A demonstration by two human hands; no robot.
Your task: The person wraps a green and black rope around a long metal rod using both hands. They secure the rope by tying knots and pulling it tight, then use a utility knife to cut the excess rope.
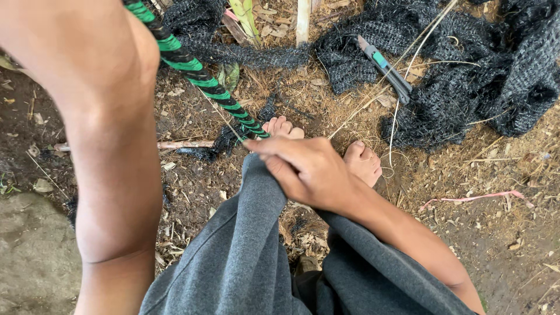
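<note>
Head view: black netting (466, 70) sprawls across the far ground, a utility knife (385, 67) lying on it. The left arm reaches up and far, its hand out of frame beside the green-and-black wrapped pole (198, 73). The right hand (306, 169) pinches the grey trouser knee (256, 198), near bare toes (361, 160).

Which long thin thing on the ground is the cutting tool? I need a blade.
The grey utility knife with a teal slider, lying on the black mesh netting; the green-and-black wrapped pole is no blade.

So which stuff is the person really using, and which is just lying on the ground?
In use:
right hand pinching a thin strand
green-and-black wrapped pole

Just lying about:
utility knife
black netting
pink strip
stone
</note>
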